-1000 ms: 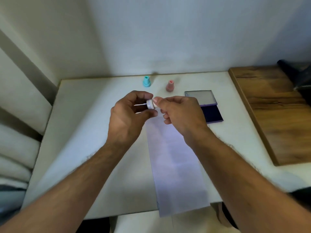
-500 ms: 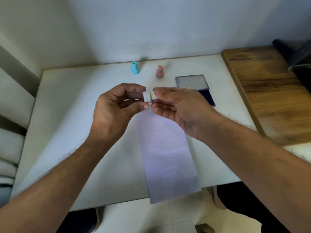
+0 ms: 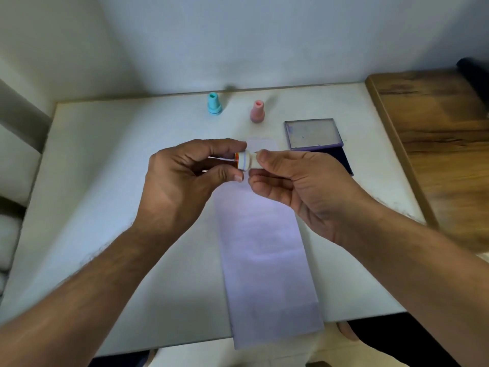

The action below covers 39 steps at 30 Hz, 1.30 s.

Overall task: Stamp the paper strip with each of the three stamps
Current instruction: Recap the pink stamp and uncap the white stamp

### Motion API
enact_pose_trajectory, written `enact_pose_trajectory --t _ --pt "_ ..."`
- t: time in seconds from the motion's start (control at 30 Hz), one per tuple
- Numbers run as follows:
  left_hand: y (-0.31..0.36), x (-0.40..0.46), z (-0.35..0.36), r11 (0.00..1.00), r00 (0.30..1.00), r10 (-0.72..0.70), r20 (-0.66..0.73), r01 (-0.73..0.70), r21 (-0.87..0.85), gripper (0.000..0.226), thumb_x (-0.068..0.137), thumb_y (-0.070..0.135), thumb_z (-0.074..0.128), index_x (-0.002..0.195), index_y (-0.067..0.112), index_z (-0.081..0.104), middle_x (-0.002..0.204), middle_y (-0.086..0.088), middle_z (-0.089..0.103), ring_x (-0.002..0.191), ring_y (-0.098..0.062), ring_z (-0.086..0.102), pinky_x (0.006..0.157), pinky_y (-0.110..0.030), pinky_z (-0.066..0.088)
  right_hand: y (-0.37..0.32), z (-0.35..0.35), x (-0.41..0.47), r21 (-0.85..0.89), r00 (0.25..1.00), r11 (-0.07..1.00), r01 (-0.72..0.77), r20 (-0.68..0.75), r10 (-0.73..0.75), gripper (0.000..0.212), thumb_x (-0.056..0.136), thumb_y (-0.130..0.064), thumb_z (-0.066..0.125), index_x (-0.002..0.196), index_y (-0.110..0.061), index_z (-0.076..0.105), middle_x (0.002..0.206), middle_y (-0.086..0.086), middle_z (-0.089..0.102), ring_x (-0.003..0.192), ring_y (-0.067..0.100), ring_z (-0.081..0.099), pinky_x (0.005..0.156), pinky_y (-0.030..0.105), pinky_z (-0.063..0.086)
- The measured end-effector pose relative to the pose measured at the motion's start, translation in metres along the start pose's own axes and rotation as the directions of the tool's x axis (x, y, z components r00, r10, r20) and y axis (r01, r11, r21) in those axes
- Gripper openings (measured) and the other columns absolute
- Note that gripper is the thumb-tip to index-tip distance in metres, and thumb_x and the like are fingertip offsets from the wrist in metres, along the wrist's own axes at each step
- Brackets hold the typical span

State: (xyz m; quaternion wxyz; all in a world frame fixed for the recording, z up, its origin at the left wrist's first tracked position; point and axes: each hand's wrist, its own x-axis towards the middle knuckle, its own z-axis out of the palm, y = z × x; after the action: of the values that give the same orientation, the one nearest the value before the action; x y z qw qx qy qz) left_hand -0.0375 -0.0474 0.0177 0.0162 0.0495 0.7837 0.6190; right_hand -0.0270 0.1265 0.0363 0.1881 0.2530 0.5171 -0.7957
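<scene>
A small white stamp (image 3: 247, 161) lies sideways in the air between my hands, above the far end of the paper strip (image 3: 264, 247). My right hand (image 3: 299, 192) pinches its white body. My left hand (image 3: 185, 181) pinches the orange-edged end of it between thumb and fingers; what it holds there is mostly hidden. A blue stamp (image 3: 213, 103) and a pink stamp (image 3: 257, 111) stand upright near the back of the white table (image 3: 105, 181). The open ink pad (image 3: 321, 144) lies right of the strip's far end, its lid flipped back.
A wooden board (image 3: 436, 144) lies along the table's right side, with a dark object (image 3: 473, 72) at its far corner. The strip hangs over the table's near edge. A wall stands right behind the table.
An orange rim now shows at the stamp's left end between my hands. The camera view has shifted slightly; both hands stay above the strip's far end.
</scene>
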Motion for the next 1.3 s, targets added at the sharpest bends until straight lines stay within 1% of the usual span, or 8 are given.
enact_pose_trajectory --t 0.3,0.67,0.83,0.97,1.07,1.17,1.23,1.3 --pt "-0.003 0.002 -0.004 0.979 0.993 -0.11 -0.034 0.103 -0.176 0.034 0.068 -0.006 0.077 0.093 0.017 0.076 0.084 0.003 0.079 0.079 -0.014 0.073 0.077 -0.027 0.058 0.006 0.004 0.006 -0.023 0.993 0.994 0.109 0.049 -0.108 0.015 0.078 -0.001 0.071 0.093 0.0 0.074 0.085 0.015 0.075 0.074 0.023 0.072 0.068 0.028 0.059" --pt "-0.004 0.011 -0.015 0.979 0.988 -0.153 -0.015 0.149 -0.139 0.032 0.068 0.0 0.079 0.09 0.022 0.075 0.077 0.005 0.073 0.073 -0.021 0.073 0.072 -0.025 0.058 0.007 0.009 0.009 -0.166 0.947 0.933 0.32 0.02 -0.321 0.022 0.077 0.008 0.071 0.093 -0.008 0.074 0.07 0.002 0.072 0.072 0.019 0.07 0.068 0.025 0.059" --pt "-0.008 0.014 -0.023 0.972 0.964 -0.222 -0.143 0.23 0.038 0.023 0.073 0.012 0.081 0.084 0.023 0.065 0.087 0.013 0.076 0.076 -0.007 0.074 0.073 -0.027 0.057 0.009 0.008 0.011 0.001 0.971 0.972 0.235 -0.047 -0.234 0.019 0.079 0.009 0.069 0.091 -0.005 0.072 0.078 0.011 0.07 0.078 0.025 0.07 0.072 0.026 0.059" --pt "-0.013 0.015 -0.027 0.869 0.946 -0.163 -0.28 0.272 0.413 0.01 0.078 0.026 0.064 0.086 0.028 0.058 0.087 0.019 0.073 0.072 0.007 0.069 0.062 -0.02 0.053 0.011 0.011 0.012 0.076 0.98 0.978 0.192 -0.065 -0.187 0.019 0.078 0.012 0.067 0.09 -0.003 0.07 0.076 0.011 0.07 0.079 0.026 0.07 0.073 0.028 0.06" --pt "-0.022 0.014 -0.029 0.768 0.979 -0.074 -0.19 0.177 0.616 0.027 0.079 0.031 0.06 0.104 0.035 0.052 0.099 0.017 0.073 0.083 -0.009 0.07 0.072 -0.023 0.052 0.012 0.013 0.012 0.17 0.992 0.977 0.126 -0.02 -0.124 0.021 0.078 0.014 0.064 0.091 -0.001 0.069 0.068 0.007 0.07 0.078 0.026 0.07 0.074 0.029 0.061" --pt "-0.037 0.011 -0.029 0.629 0.998 0.036 -0.05 0.017 0.777 0.043 0.088 0.03 0.059 0.13 0.032 0.05 0.117 0.01 0.07 0.099 -0.022 0.069 0.082 -0.029 0.05 0.014 0.016 0.012 0.28 0.994 0.959 0.039 0.09 -0.067 0.025 0.081 0.014 0.058 0.101 0.003 0.067 0.076 0.01 0.072 0.077 0.023 0.072 0.071 0.028 0.061" --pt "-0.043 0.01 -0.03 0.565 0.999 0.054 -0.003 -0.028 0.825 0.034 0.09 0.027 0.057 0.124 0.03 0.059 0.121 0.004 0.069 0.111 -0.024 0.064 0.09 -0.032 0.047 0.016 0.018 0.01 0.321 0.984 0.947 0.004 0.168 -0.061 0.027 0.079 0.011 0.058 0.104 0.004 0.066 0.085 0.01 0.075 0.08 0.02 0.073 0.07 0.025 0.06" --pt "-0.047 0.008 -0.029 0.485 0.998 0.061 0.029 -0.055 0.873 0.029 0.088 0.019 0.057 0.115 0.028 0.063 0.113 0.0 0.069 0.098 -0.028 0.064 0.088 -0.034 0.046 0.018 0.02 0.009 0.361 0.972 0.932 -0.019 0.226 -0.068 0.029 0.073 0.008 0.059 0.1 0.002 0.067 0.088 0.01 0.076 0.085 0.021 0.074 0.07 0.024 0.06"
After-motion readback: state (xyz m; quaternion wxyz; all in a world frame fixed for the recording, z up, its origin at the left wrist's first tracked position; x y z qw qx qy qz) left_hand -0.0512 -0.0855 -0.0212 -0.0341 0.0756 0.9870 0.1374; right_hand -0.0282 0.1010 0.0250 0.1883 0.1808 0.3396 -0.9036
